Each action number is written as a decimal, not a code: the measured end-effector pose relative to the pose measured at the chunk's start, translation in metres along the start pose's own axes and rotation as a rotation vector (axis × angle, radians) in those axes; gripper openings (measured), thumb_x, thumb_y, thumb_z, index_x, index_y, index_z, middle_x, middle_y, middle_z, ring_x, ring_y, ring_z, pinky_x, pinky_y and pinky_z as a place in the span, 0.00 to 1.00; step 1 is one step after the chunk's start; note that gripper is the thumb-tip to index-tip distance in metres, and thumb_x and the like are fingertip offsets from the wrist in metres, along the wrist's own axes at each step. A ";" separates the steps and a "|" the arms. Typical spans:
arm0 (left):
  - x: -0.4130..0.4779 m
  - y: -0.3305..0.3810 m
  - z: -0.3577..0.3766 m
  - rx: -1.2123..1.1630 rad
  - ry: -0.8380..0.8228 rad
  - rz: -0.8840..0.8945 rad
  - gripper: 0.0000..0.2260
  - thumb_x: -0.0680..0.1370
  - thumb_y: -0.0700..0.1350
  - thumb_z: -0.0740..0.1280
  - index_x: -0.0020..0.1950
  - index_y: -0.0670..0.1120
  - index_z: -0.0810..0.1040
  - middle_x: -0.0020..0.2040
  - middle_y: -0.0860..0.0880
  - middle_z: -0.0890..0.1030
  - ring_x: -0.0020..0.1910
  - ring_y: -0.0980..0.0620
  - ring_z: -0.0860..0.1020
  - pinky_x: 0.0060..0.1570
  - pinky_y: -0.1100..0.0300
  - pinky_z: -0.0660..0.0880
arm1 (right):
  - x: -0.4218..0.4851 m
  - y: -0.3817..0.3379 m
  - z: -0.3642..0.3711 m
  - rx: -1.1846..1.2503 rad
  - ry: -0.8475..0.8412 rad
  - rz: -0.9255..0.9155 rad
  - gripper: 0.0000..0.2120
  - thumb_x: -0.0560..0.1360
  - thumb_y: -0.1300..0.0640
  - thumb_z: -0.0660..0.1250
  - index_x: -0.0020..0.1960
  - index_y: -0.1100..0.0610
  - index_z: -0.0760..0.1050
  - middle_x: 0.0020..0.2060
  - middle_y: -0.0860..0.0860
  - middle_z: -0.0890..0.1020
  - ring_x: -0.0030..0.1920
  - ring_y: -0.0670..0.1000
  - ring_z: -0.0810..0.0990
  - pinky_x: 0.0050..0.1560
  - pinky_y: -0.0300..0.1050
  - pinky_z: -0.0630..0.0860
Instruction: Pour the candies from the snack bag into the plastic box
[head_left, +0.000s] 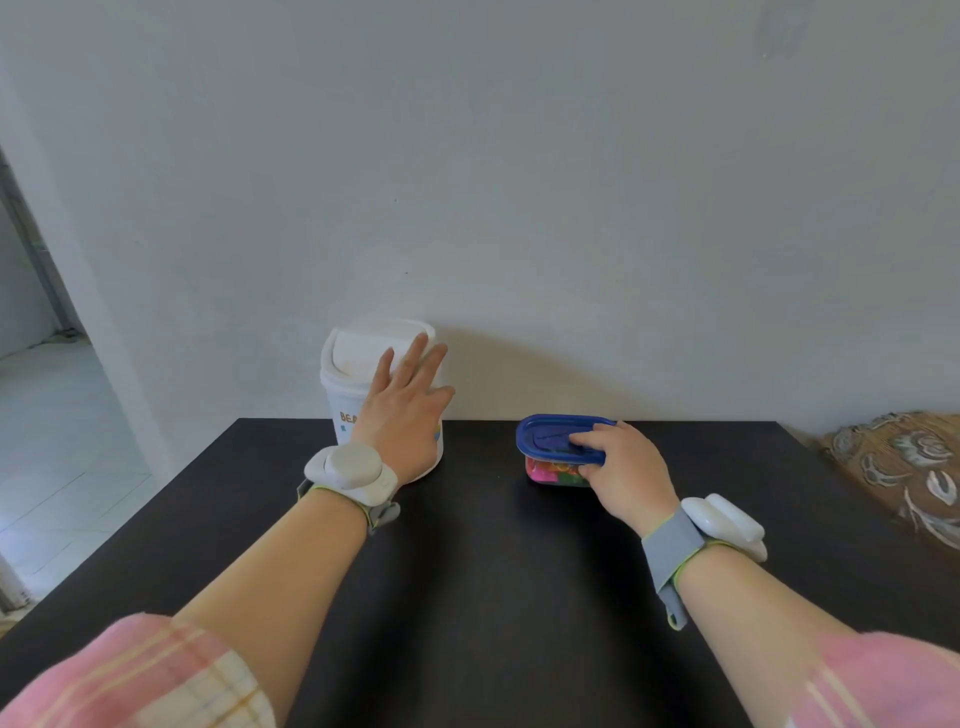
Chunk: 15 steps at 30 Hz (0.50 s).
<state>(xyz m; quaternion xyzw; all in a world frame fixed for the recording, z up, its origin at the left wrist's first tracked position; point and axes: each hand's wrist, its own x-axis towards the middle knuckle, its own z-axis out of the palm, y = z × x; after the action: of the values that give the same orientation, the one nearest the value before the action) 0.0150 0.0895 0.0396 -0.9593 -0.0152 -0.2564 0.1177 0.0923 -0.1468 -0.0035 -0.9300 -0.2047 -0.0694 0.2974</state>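
Matt black table top (467, 571), smooth white plastic swing-lid bin (358, 358) far left, clear plastic box (550, 473) had a glossy blue plastic lid (545, 436).

The plastic box (556, 454) is a small clear tub standing upright on the dark table (493, 571), right of the middle and close to its far edge. Its blue lid (548, 438) lies flat on top (whether it is snapped down cannot be told), and bright candies (548, 473) in pink, orange and green show through the clear wall. The right hand (628, 467) grips its right end, fingers on the lid, thumb against the side.
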 end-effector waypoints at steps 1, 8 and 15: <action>0.001 -0.002 0.002 -0.004 0.006 0.008 0.21 0.72 0.39 0.63 0.64 0.48 0.75 0.79 0.46 0.52 0.78 0.44 0.40 0.73 0.45 0.37 | 0.002 0.000 0.001 -0.001 0.007 -0.009 0.20 0.76 0.62 0.64 0.67 0.49 0.75 0.71 0.51 0.71 0.75 0.54 0.61 0.70 0.48 0.62; 0.005 -0.010 0.003 0.004 -0.023 0.037 0.24 0.72 0.41 0.64 0.68 0.51 0.72 0.79 0.47 0.51 0.78 0.45 0.39 0.73 0.45 0.35 | 0.011 0.002 0.005 -0.029 0.016 -0.044 0.23 0.75 0.67 0.61 0.67 0.51 0.75 0.70 0.51 0.73 0.72 0.55 0.64 0.71 0.50 0.62; -0.005 -0.007 0.008 -0.094 0.192 0.047 0.22 0.70 0.41 0.67 0.65 0.48 0.76 0.76 0.45 0.63 0.77 0.45 0.54 0.75 0.41 0.48 | 0.006 -0.004 -0.020 0.237 0.132 0.042 0.27 0.71 0.70 0.59 0.66 0.52 0.76 0.64 0.54 0.78 0.65 0.57 0.74 0.63 0.46 0.71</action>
<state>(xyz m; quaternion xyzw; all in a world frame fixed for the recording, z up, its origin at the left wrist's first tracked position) 0.0140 0.0987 0.0323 -0.9349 0.0307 -0.3446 0.0794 0.0963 -0.1533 0.0158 -0.8858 -0.1722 -0.0995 0.4193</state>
